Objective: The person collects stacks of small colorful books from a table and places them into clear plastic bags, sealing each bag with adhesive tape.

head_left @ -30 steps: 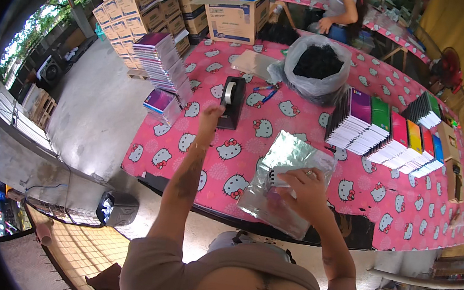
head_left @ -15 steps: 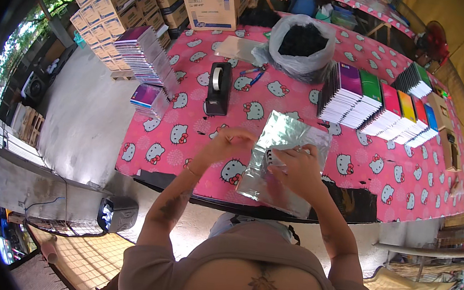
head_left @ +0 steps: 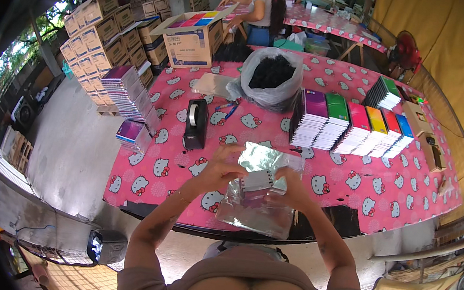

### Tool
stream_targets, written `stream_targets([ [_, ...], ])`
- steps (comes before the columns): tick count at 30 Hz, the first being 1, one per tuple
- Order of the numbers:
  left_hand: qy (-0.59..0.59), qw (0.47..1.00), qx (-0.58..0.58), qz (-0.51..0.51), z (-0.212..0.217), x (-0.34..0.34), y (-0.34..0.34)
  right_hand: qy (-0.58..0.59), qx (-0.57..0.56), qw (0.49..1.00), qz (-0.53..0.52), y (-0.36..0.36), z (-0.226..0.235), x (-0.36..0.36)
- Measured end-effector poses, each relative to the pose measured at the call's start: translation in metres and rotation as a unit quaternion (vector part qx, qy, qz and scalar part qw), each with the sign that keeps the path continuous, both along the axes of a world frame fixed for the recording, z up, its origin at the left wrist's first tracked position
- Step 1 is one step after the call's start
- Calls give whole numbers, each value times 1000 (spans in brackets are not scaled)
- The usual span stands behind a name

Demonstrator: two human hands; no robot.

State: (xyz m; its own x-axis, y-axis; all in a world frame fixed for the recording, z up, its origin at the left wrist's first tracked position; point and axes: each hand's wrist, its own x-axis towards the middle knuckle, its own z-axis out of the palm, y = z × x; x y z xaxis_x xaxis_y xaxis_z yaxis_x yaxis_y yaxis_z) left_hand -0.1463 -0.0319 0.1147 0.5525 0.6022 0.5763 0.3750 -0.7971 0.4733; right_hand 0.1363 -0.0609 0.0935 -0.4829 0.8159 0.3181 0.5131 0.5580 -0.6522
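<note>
My left hand (head_left: 222,168) and my right hand (head_left: 290,187) both grip a clear plastic-wrapped bundle (head_left: 257,191) over the near edge of the pink patterned table (head_left: 353,182). The bundle's folded top sits between my fingers. Its shiny wrap hangs down past the table edge. A black tape dispenser (head_left: 195,123) stands just beyond my left hand. A row of notebook stacks with purple, green, pink, yellow and blue covers (head_left: 348,127) lies beyond my right hand.
A clear bag of dark items (head_left: 272,78) sits at the table's middle. Wrapped bundles are piled at the left end (head_left: 129,90). An open carton (head_left: 191,37) and stacked cartons (head_left: 98,35) stand far left. Another person (head_left: 262,8) works at a far table.
My left hand came back from the tape dispenser to the bundle. Both hands now hold the bundle's top, raised and folded over.
</note>
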Motion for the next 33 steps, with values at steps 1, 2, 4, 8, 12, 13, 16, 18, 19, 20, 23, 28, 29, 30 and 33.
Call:
stream_targets([
  [1, 6, 1000, 8, -6, -2, 7, 2, -6, -28, 998, 55, 2, -12, 2],
  [2, 17, 1000, 16, -15, -4, 14, 5, -73, 33, 991, 108, 5, -23, 0],
  [4, 51, 997, 51, 10, -12, 26, 9, -66, 99, 985, 125, 9, -39, -2],
  [8, 74, 989, 118, 41, -33, 48, 13, 23, 42, 990, 133, 10, -48, -6],
  [12, -16, 985, -36, 168, -55, 63, 14, 82, 34, 986, 141, 11, -46, -8],
  [13, -25, 981, -52, 187, -60, 62, 13, 81, 50, 984, 149, 13, -47, -10],
  [16, -241, 909, -324, 103, -69, 47, 9, 196, -22, 977, 76, 23, -54, -15],
  [18, -278, 835, -473, 34, -73, 32, 5, 198, -95, 976, 4, 36, -57, -20],
  [19, -226, 837, -498, 19, -76, 25, 2, 204, -133, 970, -26, 43, -56, -22],
  [20, -160, 835, -526, 20, -79, 21, 0, 202, -235, 951, 7, 51, -54, -24],
  [23, -232, 841, -488, -25, -87, 18, -1, 140, -289, 943, 84, 68, -40, -26],
  [28, -235, 861, -450, 44, -84, 30, -5, 124, -145, 967, 168, 55, -15, -8],
  [29, -234, 860, -449, 70, -80, 31, -8, 78, -125, 978, 151, 50, -13, -4],
  [30, -207, 907, -361, 56, -75, 32, -12, 47, -92, 984, 143, 43, -13, 1],
  [33, -59, 987, -130, 67, -57, 32, -28, -35, 77, 990, 112, 29, -20, 4],
])
